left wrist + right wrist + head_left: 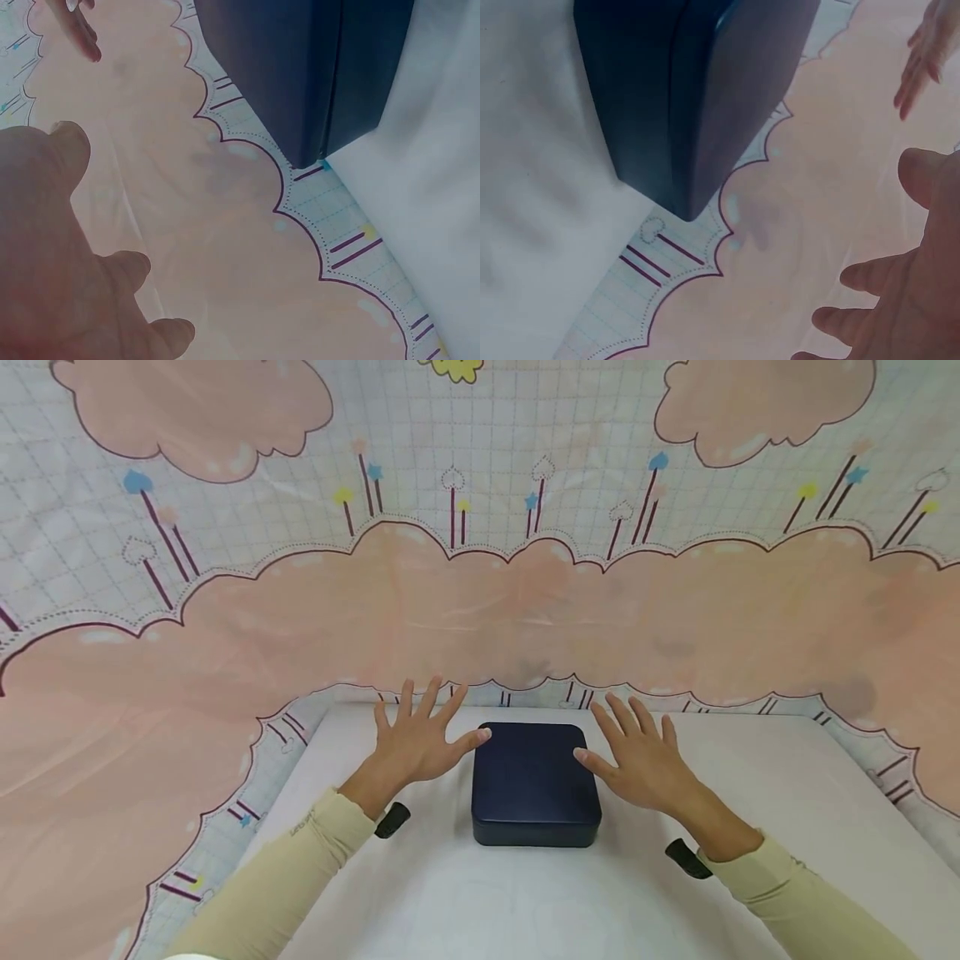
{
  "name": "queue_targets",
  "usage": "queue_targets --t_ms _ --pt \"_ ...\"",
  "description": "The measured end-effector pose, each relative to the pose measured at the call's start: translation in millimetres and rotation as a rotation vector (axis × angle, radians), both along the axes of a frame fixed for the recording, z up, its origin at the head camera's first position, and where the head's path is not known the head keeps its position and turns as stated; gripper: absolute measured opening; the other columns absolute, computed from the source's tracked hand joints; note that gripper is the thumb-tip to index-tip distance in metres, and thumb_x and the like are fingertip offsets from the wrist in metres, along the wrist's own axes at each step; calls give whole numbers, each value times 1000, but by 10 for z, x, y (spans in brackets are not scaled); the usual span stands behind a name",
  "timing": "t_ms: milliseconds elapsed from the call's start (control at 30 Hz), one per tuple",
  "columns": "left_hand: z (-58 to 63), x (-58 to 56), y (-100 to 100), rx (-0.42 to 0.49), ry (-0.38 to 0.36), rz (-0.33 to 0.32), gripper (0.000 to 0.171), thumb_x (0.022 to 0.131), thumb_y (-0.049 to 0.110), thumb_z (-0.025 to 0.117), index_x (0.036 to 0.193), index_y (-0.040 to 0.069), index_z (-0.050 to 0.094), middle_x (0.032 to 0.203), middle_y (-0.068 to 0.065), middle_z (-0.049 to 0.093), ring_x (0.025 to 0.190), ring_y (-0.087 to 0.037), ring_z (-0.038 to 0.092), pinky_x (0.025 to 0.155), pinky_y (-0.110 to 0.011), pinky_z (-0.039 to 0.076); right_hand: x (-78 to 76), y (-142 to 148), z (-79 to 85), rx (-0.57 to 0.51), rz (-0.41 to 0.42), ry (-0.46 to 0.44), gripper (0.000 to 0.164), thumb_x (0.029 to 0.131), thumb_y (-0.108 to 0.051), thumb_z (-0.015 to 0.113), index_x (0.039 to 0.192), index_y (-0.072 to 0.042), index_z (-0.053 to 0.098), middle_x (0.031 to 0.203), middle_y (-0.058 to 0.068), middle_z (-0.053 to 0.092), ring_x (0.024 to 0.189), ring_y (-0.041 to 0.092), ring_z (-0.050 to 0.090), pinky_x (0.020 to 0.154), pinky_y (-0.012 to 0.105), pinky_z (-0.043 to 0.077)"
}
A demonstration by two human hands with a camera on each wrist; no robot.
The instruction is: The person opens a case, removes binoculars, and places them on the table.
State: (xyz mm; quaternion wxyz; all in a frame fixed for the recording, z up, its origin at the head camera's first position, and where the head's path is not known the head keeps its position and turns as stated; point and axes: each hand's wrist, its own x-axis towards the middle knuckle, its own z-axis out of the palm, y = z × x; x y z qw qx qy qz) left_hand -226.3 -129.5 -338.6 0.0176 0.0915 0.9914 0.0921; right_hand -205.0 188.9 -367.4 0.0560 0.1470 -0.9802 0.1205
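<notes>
- The dark blue box (536, 777) lies flat on its broad base on the white table (480, 902), between the hands, which presumably keeps it steady without support; a seam (331, 82) runs round its side.
- The left hand (416, 747) is spread wide, holding nothing; its thumb overlaps the box's far left corner in the head view, though the wrist view shows a gap.
- The right hand (645, 764) is likewise spread and bare, thumb over the right edge; the splay probably leaves the top uncovered.
- Behind, a cloud-patterned cloth (525, 618) hangs, probably as a plain-enough backdrop.
</notes>
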Motion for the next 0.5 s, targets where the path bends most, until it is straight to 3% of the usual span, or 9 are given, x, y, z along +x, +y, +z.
queue_targets --t_ms 500 --pt "-103 24 -53 14 -7 8 89 95 81 39 168 38 12 179 -4 0 162 -45 -12 121 -81 -5 -11 33 -118 -6 -21 10 81 104 -57 52 165 -10 27 173 21 20 158 52 13 118 84 6"
